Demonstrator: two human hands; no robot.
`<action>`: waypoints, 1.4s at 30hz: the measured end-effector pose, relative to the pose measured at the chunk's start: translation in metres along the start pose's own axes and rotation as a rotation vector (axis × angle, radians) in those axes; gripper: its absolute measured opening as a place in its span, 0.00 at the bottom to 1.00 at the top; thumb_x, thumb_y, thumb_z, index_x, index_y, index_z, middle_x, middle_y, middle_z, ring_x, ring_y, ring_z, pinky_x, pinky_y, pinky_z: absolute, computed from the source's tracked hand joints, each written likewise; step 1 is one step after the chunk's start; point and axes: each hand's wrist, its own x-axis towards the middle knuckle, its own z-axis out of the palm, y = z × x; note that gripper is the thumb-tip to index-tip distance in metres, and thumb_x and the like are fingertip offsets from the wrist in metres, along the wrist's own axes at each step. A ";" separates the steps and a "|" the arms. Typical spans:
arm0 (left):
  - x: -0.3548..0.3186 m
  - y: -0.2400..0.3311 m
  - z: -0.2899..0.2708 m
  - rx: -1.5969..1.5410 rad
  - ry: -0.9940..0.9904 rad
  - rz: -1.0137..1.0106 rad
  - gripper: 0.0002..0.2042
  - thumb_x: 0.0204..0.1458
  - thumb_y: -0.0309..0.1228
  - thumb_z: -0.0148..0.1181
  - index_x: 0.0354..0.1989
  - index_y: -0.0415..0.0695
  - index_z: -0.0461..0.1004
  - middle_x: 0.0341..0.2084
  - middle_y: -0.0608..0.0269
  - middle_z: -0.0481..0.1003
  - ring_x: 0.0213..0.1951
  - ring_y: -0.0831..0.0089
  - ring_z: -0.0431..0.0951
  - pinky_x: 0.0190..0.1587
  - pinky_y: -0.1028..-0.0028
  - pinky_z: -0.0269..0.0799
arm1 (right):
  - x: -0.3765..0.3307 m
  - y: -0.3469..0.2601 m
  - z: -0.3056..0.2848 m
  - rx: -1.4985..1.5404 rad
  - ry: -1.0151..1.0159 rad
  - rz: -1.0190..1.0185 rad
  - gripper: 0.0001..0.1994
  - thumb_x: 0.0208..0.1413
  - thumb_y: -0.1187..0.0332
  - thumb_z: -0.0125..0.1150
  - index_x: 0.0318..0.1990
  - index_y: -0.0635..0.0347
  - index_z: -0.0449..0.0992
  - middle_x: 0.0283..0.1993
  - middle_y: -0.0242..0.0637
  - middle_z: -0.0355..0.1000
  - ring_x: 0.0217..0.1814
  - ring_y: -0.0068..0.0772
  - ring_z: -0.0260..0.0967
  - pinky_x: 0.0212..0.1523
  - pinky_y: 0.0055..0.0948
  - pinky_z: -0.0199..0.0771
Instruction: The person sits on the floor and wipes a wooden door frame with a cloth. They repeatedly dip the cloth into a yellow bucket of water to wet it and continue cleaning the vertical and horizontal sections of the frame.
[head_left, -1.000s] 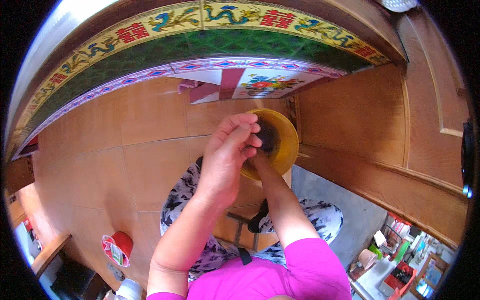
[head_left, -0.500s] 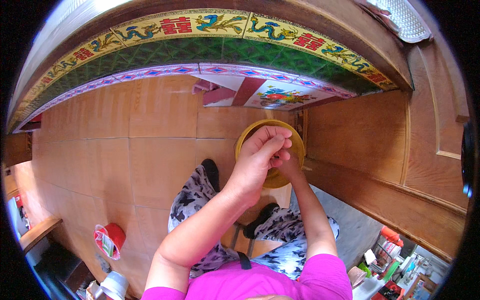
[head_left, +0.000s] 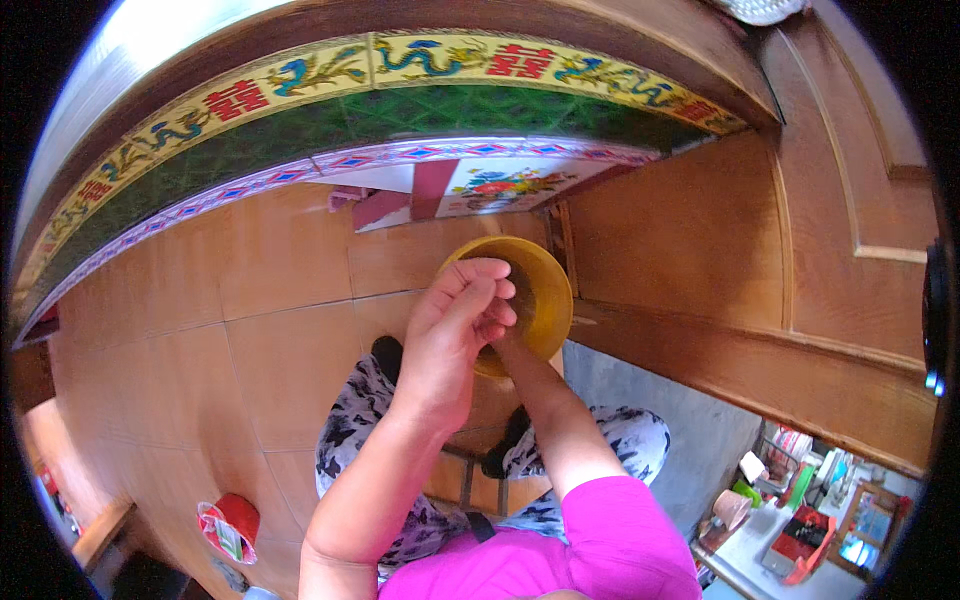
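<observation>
The left hand (head_left: pixel 452 325) reaches forward over a yellow bowl (head_left: pixel 540 290), its fingers (head_left: pixel 478 290) curled and bunched together above the bowl's near rim; whether they pinch anything cannot be told. The right hand is hidden behind the left hand and under the bowl, only its forearm (head_left: pixel 545 410) showing as it rises to the bowl's underside, so its grip cannot be told, though the bowl appears to rest on it. The bowl is held in the air in front of the person, at about chest height, its dark inside partly covered by the left fingers. Below it lie the person's lap in black and white patterned trousers (head_left: pixel 360 440) and dark shoes (head_left: pixel 500 455) on an orange tiled floor (head_left: pixel 200 330). A pink sleeve (head_left: pixel 610 540) fills the lower edge. Ahead stands a wall base with green tiles and a yellow painted band (head_left: pixel 300 80). Wooden panelling (head_left: pixel 740 240) runs along the right. A red container (head_left: pixel 235 520) sits on the floor at lower left
</observation>
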 end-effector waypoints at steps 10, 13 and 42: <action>-0.001 -0.001 -0.002 -0.010 0.014 0.011 0.11 0.65 0.36 0.54 0.51 0.46 0.73 0.38 0.70 0.76 0.38 0.79 0.75 0.43 0.76 0.70 | -0.079 0.016 -0.081 0.051 0.237 -0.028 0.20 0.49 0.65 0.66 0.52 0.57 0.77 0.57 0.51 0.69 0.54 0.56 0.74 0.52 0.54 0.76; 0.001 -0.005 0.004 0.014 -0.010 -0.009 0.11 0.65 0.36 0.54 0.51 0.46 0.73 0.38 0.70 0.76 0.38 0.79 0.75 0.43 0.76 0.70 | -0.029 0.035 -0.035 0.022 0.218 -0.017 0.17 0.56 0.67 0.59 0.52 0.60 0.77 0.56 0.53 0.72 0.55 0.56 0.74 0.54 0.57 0.73; 0.171 -0.262 -0.173 -0.049 0.277 -0.467 0.19 0.65 0.49 0.49 0.57 0.53 0.73 0.50 0.59 0.78 0.51 0.59 0.77 0.47 0.50 0.77 | -0.096 0.001 -0.041 1.310 0.594 0.018 0.18 0.55 0.65 0.63 0.50 0.64 0.72 0.50 0.42 0.74 0.54 0.37 0.72 0.56 0.36 0.71</action>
